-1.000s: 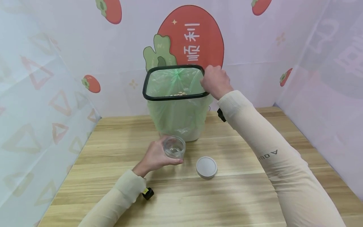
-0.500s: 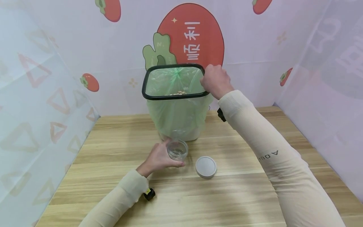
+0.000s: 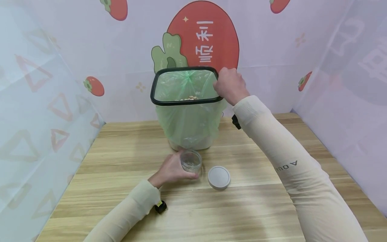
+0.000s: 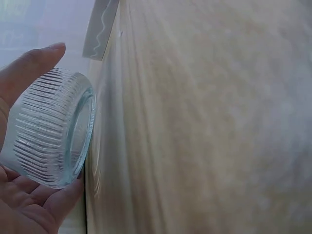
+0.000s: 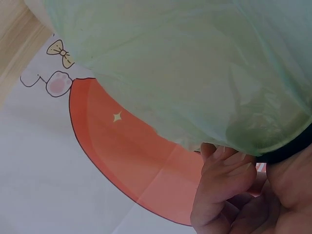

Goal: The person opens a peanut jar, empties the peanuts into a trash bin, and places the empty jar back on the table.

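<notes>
My left hand holds a clear glass jar around its side, its mouth facing up. In the left wrist view the jar shows ribbed walls and its base close to the table; whether it touches is hard to tell. A white round lid lies on the table to the jar's right. Behind it stands a trash can with a black rim and a green plastic bag. My right hand grips the rim at its right side; the right wrist view shows curled fingers against the bag.
Small pale round pieces are visible inside the bag. The wooden table is bordered by printed cloth walls at the back and both sides. A black wrist device sits under the left sleeve.
My left hand and the jar have shifted a little to the right and nearer to me, towards the lid. The right hand keeps its place on the rim.
</notes>
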`<action>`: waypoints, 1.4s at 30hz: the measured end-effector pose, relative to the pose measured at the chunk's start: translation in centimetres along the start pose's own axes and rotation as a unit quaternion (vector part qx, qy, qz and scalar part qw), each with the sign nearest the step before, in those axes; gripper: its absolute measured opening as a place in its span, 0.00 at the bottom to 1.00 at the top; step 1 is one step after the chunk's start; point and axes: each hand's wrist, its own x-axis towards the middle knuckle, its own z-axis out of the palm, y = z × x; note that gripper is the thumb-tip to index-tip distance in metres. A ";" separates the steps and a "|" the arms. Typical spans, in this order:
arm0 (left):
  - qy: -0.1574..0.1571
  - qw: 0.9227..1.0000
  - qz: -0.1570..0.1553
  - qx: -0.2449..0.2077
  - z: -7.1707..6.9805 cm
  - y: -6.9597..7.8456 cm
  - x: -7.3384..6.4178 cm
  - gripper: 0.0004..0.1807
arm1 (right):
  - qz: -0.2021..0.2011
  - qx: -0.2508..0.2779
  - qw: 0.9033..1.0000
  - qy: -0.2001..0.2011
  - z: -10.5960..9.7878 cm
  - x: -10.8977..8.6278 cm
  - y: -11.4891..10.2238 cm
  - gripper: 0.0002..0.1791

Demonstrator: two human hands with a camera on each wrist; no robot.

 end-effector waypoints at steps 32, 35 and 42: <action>-0.024 0.999 -0.012 -0.027 -1.6 -0.1 -1.3 0.60 | -0.012 0.001 1.000 0.002 -0.1 0.4 0.6 0.15; -0.031 0.998 -0.032 -0.036 -2.2 -0.3 -1.9 0.60 | -0.021 0.003 1.000 0.013 -0.2 0.6 0.9 0.17; -0.027 0.993 -0.112 0.005 -3.6 -0.7 -3.4 0.55 | -0.017 0.025 0.999 0.014 -0.8 0.9 1.9 0.24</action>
